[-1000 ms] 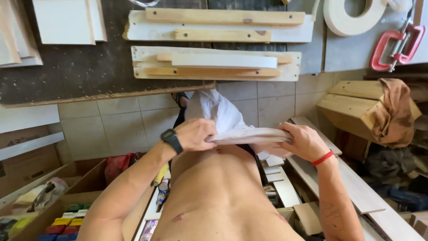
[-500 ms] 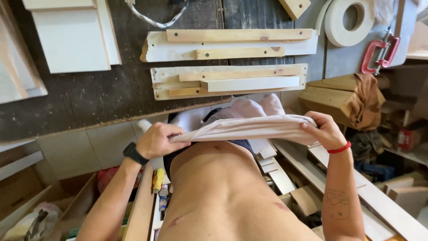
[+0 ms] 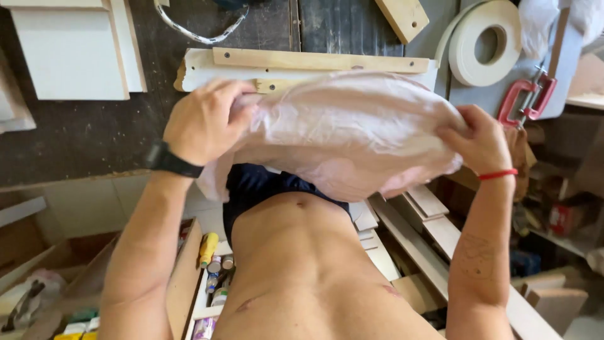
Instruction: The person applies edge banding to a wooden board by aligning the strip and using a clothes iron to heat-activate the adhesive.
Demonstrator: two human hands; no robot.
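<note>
Shirt: pale pink shirt (image 3: 352, 135), bunched and stretched between both hands, held above the bare torso in front of the workbench (image 3: 75, 138).
Handling: likely light, soft, limp; best gripped at gathered edges.
Left hand (image 3: 204, 119): clenched on fabric's left edge.
Right hand (image 3: 478, 138): pinching the right edge.
Behind: white tape roll (image 3: 484, 41), red clamp (image 3: 528, 101).

Dark, scuffed worktop (image 3: 82, 135) seen from above. Lying on it: white panels (image 3: 72, 53) at the upper left; a white board with pale wooden battens (image 3: 321, 61) screwed along it, partly covered by cloth; a wooden offcut (image 3: 402, 16) at the top edge; a roll of white edging tape (image 3: 484, 43); a red clamp (image 3: 528, 101) at the right; a looped cord (image 3: 198, 28)
</note>
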